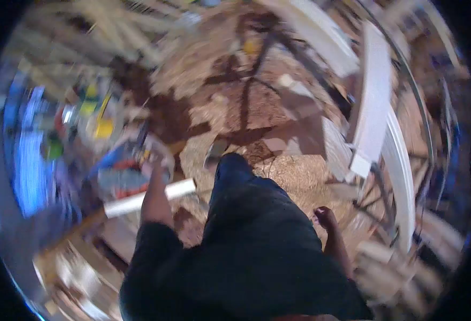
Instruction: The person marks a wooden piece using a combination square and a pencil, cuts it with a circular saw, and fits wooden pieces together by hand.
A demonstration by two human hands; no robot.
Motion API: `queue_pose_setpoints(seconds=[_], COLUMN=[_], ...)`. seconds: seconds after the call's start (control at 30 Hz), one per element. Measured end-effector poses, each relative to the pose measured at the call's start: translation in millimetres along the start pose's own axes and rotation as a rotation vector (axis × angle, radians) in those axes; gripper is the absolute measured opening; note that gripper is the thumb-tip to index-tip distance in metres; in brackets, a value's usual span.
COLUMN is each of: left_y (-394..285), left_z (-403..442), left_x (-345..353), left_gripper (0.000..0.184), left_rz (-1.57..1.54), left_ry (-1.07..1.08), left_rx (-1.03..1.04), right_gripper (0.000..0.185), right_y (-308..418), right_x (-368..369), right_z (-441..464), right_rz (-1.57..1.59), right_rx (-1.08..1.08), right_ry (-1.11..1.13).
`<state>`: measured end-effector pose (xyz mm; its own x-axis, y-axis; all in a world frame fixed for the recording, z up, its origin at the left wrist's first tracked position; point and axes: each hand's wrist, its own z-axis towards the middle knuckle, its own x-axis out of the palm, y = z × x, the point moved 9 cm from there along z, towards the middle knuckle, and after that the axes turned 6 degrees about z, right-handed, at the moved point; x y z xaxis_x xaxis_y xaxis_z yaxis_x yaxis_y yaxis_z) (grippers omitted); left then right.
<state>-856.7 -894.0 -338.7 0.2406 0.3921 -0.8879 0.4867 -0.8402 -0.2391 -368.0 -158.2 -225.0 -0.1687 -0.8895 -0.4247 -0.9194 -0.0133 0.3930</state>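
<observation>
My left hand (155, 160) reaches out ahead on the left, near a cluttered bin (120, 179) with red, blue and grey items. Motion smears its fingers, so its grip cannot be made out. A white strip of wood (181, 188) lies across behind my left forearm. My right hand (325, 217) hangs low on the right over the shavings-covered floor, its fingers curled; anything inside them is too small to name.
Long pale boards (374, 96) stand at the right beside dark metal stand legs (388, 206). Yellow and green items (104, 125) sit at the left. Wood pieces (393, 267) lie at the lower right. Shavings (294, 174) cover the floor.
</observation>
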Motion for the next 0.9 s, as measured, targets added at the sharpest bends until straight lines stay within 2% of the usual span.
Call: queue_pose_setpoints(seconds=[0.07, 0.1, 0.17, 0.2, 0.3, 0.37, 0.43, 0.53, 0.57, 0.63, 0.67, 0.7, 0.73, 0.77, 0.8, 0.87, 0.9], left_y=[-17.8, -30.2, -50.4, -60.7, -90.1, -103.1, -117.7, -148.4, -172.9, -228.1, -252.7, -261.5, -291.4, -316.6, -339.1, -379.9, -391.3], left_z=[46.2, 66.2, 95.2, 106.7, 122.4, 121.3, 94.7, 13.6, -21.1, -96.3, -120.1, -116.3, -125.7, -154.2, -183.3, -253.8, -303.5], left_x=[-28.2, -36.1, -43.1, -43.4, -32.6, -16.0, -1.4, -0.1, -9.7, -31.5, -31.5, 0.5, 12.1, 33.0, 58.5, 132.8, 133.8], left_gripper=[0.050, 0.049, 0.048, 0.048, 0.046, 0.045, 0.044, 0.042, 0.041, 0.040, 0.040, 0.037, 0.022, 0.020, 0.018, 0.015, 0.016], left_rz=[0.072, 0.105, 0.160, 0.183, 0.230, 0.260, 0.308, 0.426, 0.454, 0.471, 0.513, 0.515, 0.791, 0.742, 0.696, 0.834, 0.976], left_ry=[0.018, 0.034, 0.082, 0.107, 0.214, 0.337, 0.538, 0.992, 1.143, 1.448, 1.509, 1.552, 1.271, 1.349, 1.428, 1.625, 1.621], left_rx=[0.058, 0.087, 0.139, 0.176, 0.305, 0.413, 0.508, 0.590, 0.630, 0.694, 0.645, 0.387, 0.413, 0.447, 0.470, 0.831, 1.057], right_gripper=[0.029, 0.031, 0.035, 0.038, 0.045, 0.046, 0.047, 0.050, 0.051, 0.050, 0.050, 0.050, 0.052, 0.051, 0.052, 0.052, 0.054], right_y=[-18.4, -27.3, -53.2, -47.3, -1.0, 91.8, 97.9, 140.9, 149.0, 133.9, 134.9, 140.1, 156.8, 148.9, 184.5, 199.3, 200.6], right_x=[24.7, 32.2, 43.6, 47.6, 61.0, 62.8, 76.0, 91.3, 90.9, 117.1, 129.2, 137.8, 142.5, 160.3, 152.9, 157.4, 158.9], right_z=[-44.6, -55.3, -52.9, -58.9, -71.4, -118.8, -132.8, -163.0, -180.7, -182.7, -178.8, -178.4, -185.4, -156.2, -200.7, -209.3, -215.7], right_rz=[0.079, 0.142, -0.041, -0.050, -0.050, -0.164, -0.042, -0.012, -0.022, 0.209, 0.232, 0.253, 0.192, 0.189, 0.285, 0.273, 0.219], right_rx=[0.272, 0.258, 0.280, 0.219, 0.132, 0.097, 0.109, 0.074, 0.080, 0.046, -0.029, -0.097, -0.086, -0.240, -0.129, -0.391, -0.520], right_ry=[0.006, -0.052, -0.087, -0.167, -0.305, -0.381, -0.386, -0.415, -0.447, -0.453, -0.489, -0.529, -0.504, -0.625, -0.457, -0.754, -0.940])
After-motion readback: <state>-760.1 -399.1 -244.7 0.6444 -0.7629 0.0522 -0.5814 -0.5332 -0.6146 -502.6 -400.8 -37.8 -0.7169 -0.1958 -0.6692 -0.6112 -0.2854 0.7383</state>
